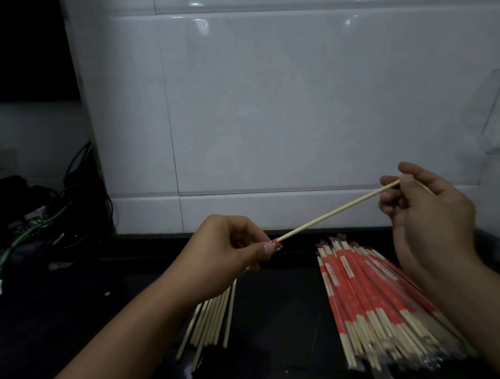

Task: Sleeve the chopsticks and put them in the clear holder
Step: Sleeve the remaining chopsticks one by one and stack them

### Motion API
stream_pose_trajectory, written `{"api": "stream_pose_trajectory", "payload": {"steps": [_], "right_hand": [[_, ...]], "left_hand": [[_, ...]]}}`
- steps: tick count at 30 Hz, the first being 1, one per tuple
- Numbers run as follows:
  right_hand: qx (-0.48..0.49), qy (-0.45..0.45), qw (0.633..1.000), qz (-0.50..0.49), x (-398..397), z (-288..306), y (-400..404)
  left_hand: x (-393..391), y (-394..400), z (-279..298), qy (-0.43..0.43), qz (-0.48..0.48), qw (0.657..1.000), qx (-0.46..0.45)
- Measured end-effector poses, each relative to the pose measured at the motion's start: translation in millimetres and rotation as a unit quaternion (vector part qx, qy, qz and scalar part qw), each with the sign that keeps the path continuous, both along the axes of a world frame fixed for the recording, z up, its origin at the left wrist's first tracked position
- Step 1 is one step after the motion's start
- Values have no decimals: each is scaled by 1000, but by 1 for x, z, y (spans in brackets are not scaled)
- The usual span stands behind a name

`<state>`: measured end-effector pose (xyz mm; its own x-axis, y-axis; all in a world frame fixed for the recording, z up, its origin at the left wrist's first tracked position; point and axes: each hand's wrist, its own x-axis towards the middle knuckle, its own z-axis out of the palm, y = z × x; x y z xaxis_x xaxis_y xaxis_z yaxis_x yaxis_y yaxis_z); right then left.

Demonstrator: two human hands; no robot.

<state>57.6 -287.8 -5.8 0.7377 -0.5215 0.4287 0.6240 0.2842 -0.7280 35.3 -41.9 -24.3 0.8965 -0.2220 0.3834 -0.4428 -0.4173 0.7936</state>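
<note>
A pale wooden chopstick point(332, 212) slants between my hands above the dark counter. My right hand point(429, 216) pinches its upper end with the fingers curled. My left hand point(232, 255) pinches the mouth of a red-and-clear sleeve point(276, 243) at the chopstick's lower tip; most of the sleeve is hidden in my fist. A heap of sleeved chopsticks point(375, 298) with red wrappers lies at the lower right. Several bare chopsticks point(212, 317) lie under my left wrist. The clear holder point(499, 115) stands at the right edge against the wall.
A white tiled wall point(266, 100) rises right behind the black counter point(280, 319). Dark devices with green and black cables point(34, 226) crowd the left side.
</note>
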Motion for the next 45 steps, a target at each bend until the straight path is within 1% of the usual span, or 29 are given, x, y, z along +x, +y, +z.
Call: {"api": "stream_pose_trajectory", "payload": {"steps": [11,18,22,25,27,30,32,34,35,36,37,40,41,44,45], "right_hand": [[-60,-15,998,1,-6,-3,8],[17,1,1000,13,-4,1,2],[11,6,999,32,-2,-1,3],[-41,14,999,24,-3,-4,5],[-131,13,991,-8,-4,-8,6],[-296,10,954,-47,-9,-16,14],[-379,6,925,-10,-14,-22,26],[-445,19,892,72,-20,-31,39],[-470,32,875,113,-22,-36,45],[-477,47,865,145,-25,-40,51],[-462,62,869,163,-26,-43,55],[-351,114,913,176,-28,-41,61],[-339,130,914,181,-28,-40,60],[-366,143,891,227,-29,-37,55],[-363,145,890,234,-29,-38,54]], "left_hand": [[2,1,-1,0,7,1000,-3],[1,1,-1,2,-1,1000,-5],[2,1,-1,-3,2,1000,-5],[1,2,-1,-4,6,1000,-4],[1,1,-1,-3,6,1000,-3],[2,1,-2,-5,4,1000,-4],[3,1,-2,-6,5,1000,-6],[4,0,-2,-7,5,1000,-8],[4,0,-3,-8,4,1000,-4],[5,0,-5,-9,3,1000,2],[5,0,-6,-8,2,1000,8],[5,-2,-9,-2,-1,1000,10],[5,-3,-9,-2,-1,1000,11],[3,-8,-11,-9,3,999,32],[3,-9,-12,-12,3,999,42]]}}
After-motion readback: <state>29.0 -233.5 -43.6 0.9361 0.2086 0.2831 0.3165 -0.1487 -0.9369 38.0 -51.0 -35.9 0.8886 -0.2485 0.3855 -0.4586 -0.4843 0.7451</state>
